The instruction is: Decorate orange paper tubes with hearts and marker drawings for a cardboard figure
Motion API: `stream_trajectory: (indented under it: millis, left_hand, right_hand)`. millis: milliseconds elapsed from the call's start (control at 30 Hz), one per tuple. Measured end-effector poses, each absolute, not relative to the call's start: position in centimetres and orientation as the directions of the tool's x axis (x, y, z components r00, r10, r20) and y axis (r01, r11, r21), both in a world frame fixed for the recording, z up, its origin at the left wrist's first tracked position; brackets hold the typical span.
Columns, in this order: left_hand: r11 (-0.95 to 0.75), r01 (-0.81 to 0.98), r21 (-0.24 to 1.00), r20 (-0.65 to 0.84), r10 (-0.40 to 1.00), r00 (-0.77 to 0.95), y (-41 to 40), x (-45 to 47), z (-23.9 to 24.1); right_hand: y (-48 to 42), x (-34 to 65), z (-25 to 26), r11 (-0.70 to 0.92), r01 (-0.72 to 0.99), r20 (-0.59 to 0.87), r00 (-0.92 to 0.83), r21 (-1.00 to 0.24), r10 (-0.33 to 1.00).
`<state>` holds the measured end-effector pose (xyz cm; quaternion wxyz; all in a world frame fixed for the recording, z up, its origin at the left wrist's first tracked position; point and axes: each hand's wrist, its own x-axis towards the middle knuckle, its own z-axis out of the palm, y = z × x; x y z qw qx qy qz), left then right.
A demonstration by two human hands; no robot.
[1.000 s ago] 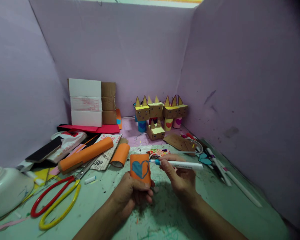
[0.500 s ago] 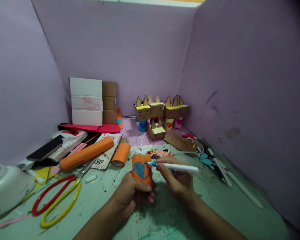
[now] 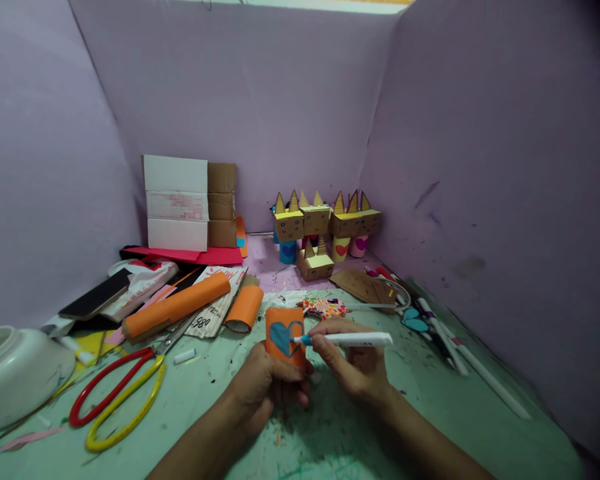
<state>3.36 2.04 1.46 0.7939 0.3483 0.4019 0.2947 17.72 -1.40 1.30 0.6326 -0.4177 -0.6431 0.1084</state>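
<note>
My left hand [image 3: 275, 377] is closed around the lower part of an orange paper-covered tube [image 3: 274, 316], thumb across its front. A blue heart [image 3: 281, 339] is drawn on the tube; its left half is filled in, while part of the right half still shows orange inside the outline. My right hand [image 3: 355, 357] pinches a white marker [image 3: 363, 339] with a blue tip, held nearly level. The tip touches or almost touches the heart near its middle. A white marker cap [image 3: 185, 356] lies on the table to the left.
Scissors [image 3: 125, 400] with red and yellow handles lie left, by a white bowl [image 3: 20, 377]. An orange paper roll [image 3: 180, 307] and another orange tube [image 3: 245, 308] sit behind. Cardboard horned figures [image 3: 316, 260] stand at the back; markers [image 3: 443, 333] lie right.
The marker tip has moved down and slightly left, from the heart's upper right toward its middle. More blue shows along the heart's right lobe. My left hand keeps its hold on the tube.
</note>
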Motion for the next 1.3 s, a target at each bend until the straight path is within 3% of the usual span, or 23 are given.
stream_trajectory:
  millis: [133, 367, 667, 867, 1300]
  left_hand:
    - [0.570, -0.186, 0.800, -0.429, 0.761, 0.486, 2.06, 3.45, 1.33]
    - [0.574, -0.208, 0.792, -0.423, 0.762, 0.491, 2.13, 3.49, 1.66]
    - [0.565, -0.219, 0.796, -0.411, 0.769, 0.490, 1.98, 3.41, 1.66]
    - [0.566, -0.226, 0.793, -0.403, 0.765, 0.503, 1.87, 3.36, 1.69]
    - [0.553, -0.195, 0.810, -0.398, 0.762, 0.510, 1.99, 3.09, 1.77]
  right_hand:
    - [-1.41, 17.70, 1.51, 0.647, 0.369, 0.721, 0.103, -0.667, 0.685]
    - [-1.13, 17.87, 1.08, 0.607, 0.394, 0.710, 0.210, -0.690, 0.672]
    - [-1.44, 17.79, 1.52, 0.648, 0.356, 0.716, 0.094, -0.673, 0.692]
    - [-1.32, 17.85, 1.40, 0.585, 0.411, 0.694, 0.192, -0.699, 0.694]
    - [-1.54, 17.66, 1.70, 0.647, 0.377, 0.715, 0.064, -0.663, 0.696]
